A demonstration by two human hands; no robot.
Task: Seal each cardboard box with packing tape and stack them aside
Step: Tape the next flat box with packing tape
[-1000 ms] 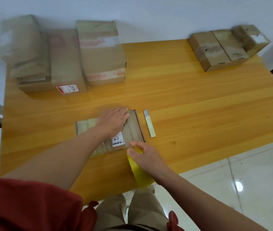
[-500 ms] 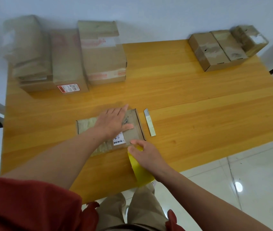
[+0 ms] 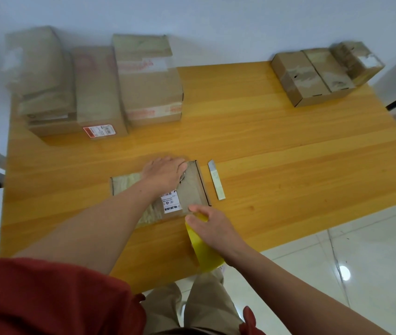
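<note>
Item under inspection: one flat box [image 3: 125,186], lying near the middle of the surface [image 3: 288,165], toward the 6 o'clock edge. A white label [image 3: 171,204] is showing on its top.

The left hand [image 3: 165,172] is pressing palm-down on the box's 12 o'clock edge, fingers flat and holding nothing. The right hand [image 3: 211,226] is gripping the yellow tape [image 3: 201,250] at the box's 6 o'clock edge, fingers and thumb clamped round the roll. A glossy strip [image 3: 188,192] appears to be running between the two hands; its edges are too faint to confirm.

A cutter [image 3: 216,181] is lying just beside the box at 3 o'clock, apart from both hands. Large boxes [image 3: 95,93] are standing at 10 to 11 o'clock, small boxes [image 3: 317,73] at 1 o'clock, both groups well apart from the work.

Assessment: sealing appears to be in progress, with the strip not yet cut.

Risks:
- The box is light and flat. A pull on the roll could be dragging it toward 6 o'clock if the left hand eases off, skewing the strip.
- Both hands are occupied, so reaching for the cutter means freeing one. The loose strip could then be curling back or wrinkling.
- The strip is passing beside the label and could be covering it if it drifts toward 9 o'clock.
</note>
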